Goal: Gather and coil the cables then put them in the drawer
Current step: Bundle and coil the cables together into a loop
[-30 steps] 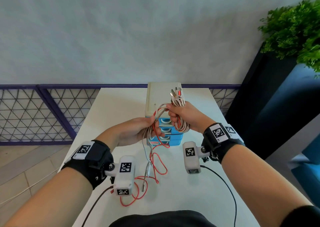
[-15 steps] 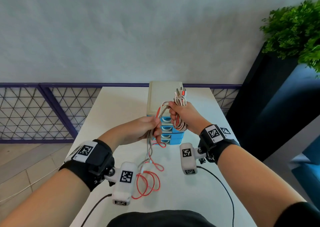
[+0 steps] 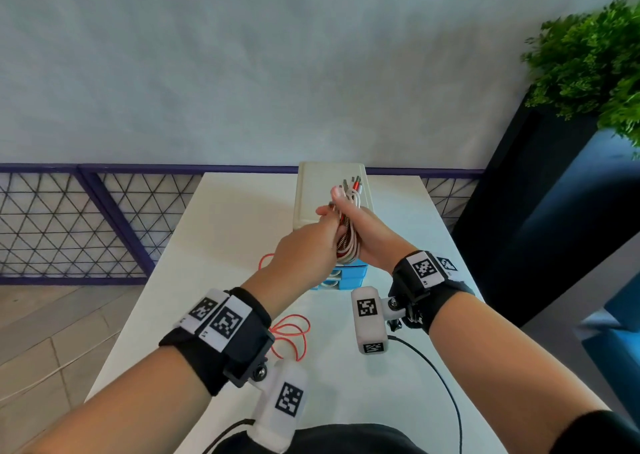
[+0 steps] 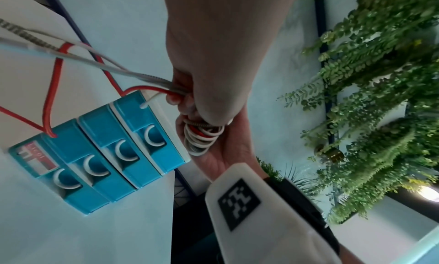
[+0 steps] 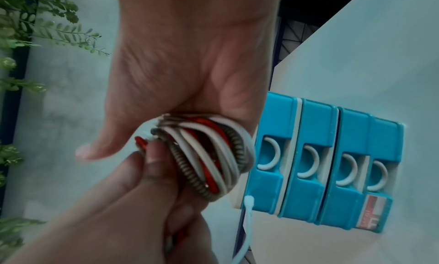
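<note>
My right hand (image 3: 362, 235) grips a coil of white, red and braided grey cables (image 3: 348, 246), held upright in front of the drawer unit. Metal plug ends (image 3: 353, 182) stick out above the thumb. My left hand (image 3: 320, 227) presses against the coil and pinches the loose strands (image 4: 142, 76) that run into it. In the right wrist view the coil (image 5: 209, 155) sits between the right palm and the left fingers (image 5: 154, 164). A slack red cable (image 3: 291, 336) trails onto the table. The cream drawer unit (image 3: 311, 194) has several blue drawers (image 4: 106, 155), all shut.
The white table (image 3: 225, 228) is narrow, with a purple mesh railing (image 3: 86, 218) beyond its left and far edges. A dark planter with a green plant (image 3: 595, 73) stands at the right. A black wrist-camera lead (image 3: 446, 388) lies on the near table.
My left hand has risen up and to the right, from the hanging strands to the coil. The dangling tails were drawn up, and less red cable lies on the table.
</note>
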